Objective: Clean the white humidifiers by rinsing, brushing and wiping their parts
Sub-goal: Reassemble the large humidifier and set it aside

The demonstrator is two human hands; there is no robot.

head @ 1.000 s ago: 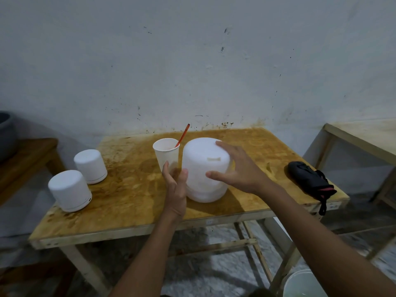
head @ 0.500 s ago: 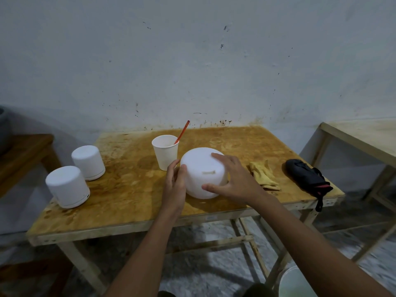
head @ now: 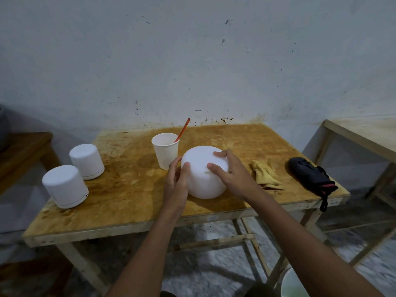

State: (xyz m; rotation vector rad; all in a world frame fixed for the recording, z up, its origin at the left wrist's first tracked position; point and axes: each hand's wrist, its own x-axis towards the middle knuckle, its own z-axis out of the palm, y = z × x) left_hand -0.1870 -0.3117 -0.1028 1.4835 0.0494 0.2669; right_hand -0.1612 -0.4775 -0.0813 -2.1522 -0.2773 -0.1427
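Note:
A white humidifier (head: 201, 174) stands on the wooden table (head: 128, 189) near its front edge. My left hand (head: 177, 181) holds its left side, thumb and fingers curved round the wall. My right hand (head: 231, 174) grips it from the top right, fingers spread over the cover. Two more white humidifiers (head: 86, 160) (head: 64, 186) stand at the table's left end. A white paper cup (head: 166, 150) with a red-handled brush (head: 183, 129) in it stands just behind the held humidifier. A yellow cloth (head: 264, 174) lies crumpled to the right.
A black pouch (head: 308, 174) with a strap lies at the table's right front corner. A second wooden table (head: 364, 136) stands to the right, a dark wooden bench (head: 23, 151) to the left. A white bucket (head: 291, 284) sits on the floor below right.
The humidifier's upper part has come down onto its base and the unit now looks shorter. My left hand has closed in on its side. The yellow cloth has come into sight.

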